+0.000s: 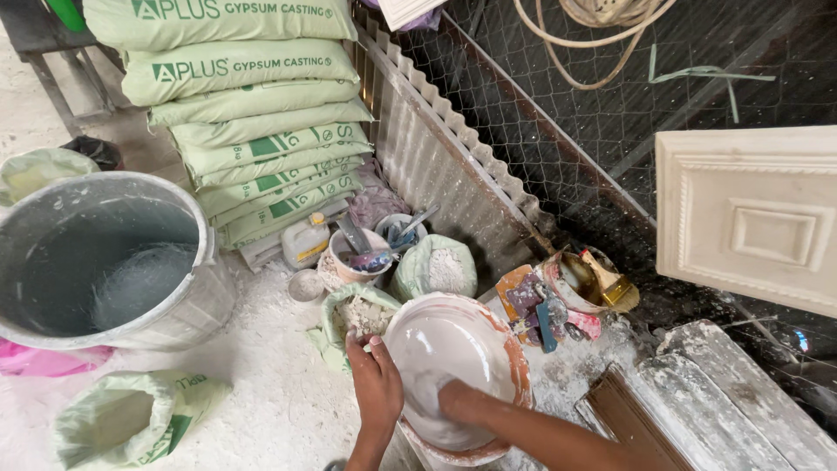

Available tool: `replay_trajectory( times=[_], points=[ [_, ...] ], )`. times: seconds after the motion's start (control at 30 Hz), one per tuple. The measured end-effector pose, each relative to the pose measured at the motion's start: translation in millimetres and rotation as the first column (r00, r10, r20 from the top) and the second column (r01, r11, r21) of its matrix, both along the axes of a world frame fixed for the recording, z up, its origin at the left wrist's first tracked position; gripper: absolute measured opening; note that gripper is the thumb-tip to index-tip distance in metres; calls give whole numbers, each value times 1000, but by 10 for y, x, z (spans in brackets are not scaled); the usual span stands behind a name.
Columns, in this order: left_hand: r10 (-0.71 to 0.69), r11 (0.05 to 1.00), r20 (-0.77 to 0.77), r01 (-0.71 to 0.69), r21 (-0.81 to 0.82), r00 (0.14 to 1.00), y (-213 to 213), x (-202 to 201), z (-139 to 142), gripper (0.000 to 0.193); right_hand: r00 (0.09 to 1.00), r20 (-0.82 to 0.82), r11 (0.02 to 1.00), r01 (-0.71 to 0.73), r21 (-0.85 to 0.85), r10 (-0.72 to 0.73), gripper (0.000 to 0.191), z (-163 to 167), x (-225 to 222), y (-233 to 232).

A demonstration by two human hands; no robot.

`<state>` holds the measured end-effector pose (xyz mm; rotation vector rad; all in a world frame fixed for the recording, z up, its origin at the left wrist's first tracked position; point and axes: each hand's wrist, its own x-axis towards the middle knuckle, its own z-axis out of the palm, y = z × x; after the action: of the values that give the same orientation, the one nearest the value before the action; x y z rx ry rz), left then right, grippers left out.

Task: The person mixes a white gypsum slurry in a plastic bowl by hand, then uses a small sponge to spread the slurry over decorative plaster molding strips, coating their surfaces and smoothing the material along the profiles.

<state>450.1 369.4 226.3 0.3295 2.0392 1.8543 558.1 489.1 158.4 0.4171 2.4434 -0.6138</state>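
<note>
A round basin (510, 344) with an orange, plaster-caked rim holds pale grey liquid plaster. My left hand (375, 384) grips the basin's left rim with fingers curled over the edge. My right hand (455, 403) is sunk into the wet plaster near the front of the basin, so its fingers are hidden. An open green sack of white powder (359, 314) stands just behind my left hand.
A large grey drum of water (105, 262) stands left. Stacked green sacks (253, 113) lean at the back. Small tubs with tools (362, 253), another open powder sack (440, 270), a bowl with a brush (593, 283), a white moulded panel (750, 218) and a plaster-crusted slab (732, 401) surround the basin.
</note>
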Motion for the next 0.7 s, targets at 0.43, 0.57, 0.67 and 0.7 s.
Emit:
replay_trajectory(
  times=[0.43,0.57,0.67,0.7],
  points=[
    [-13,999,11,13,-42,1000,-27,-37,106,59,994,-106,978,45,202,-24,49,-411,272,444],
    [-18,998,30,20,-59,999,-16,-39,113,60,957,72,959,276,61,-280,48,-872,460,240],
    [-21,998,16,22,-61,1000,-13,-43,114,59,937,124,944,329,6,-327,47,-974,502,131],
    [-27,998,26,28,-61,999,-13,-44,112,59,937,125,945,328,-4,-325,47,-951,512,120]
  ],
)
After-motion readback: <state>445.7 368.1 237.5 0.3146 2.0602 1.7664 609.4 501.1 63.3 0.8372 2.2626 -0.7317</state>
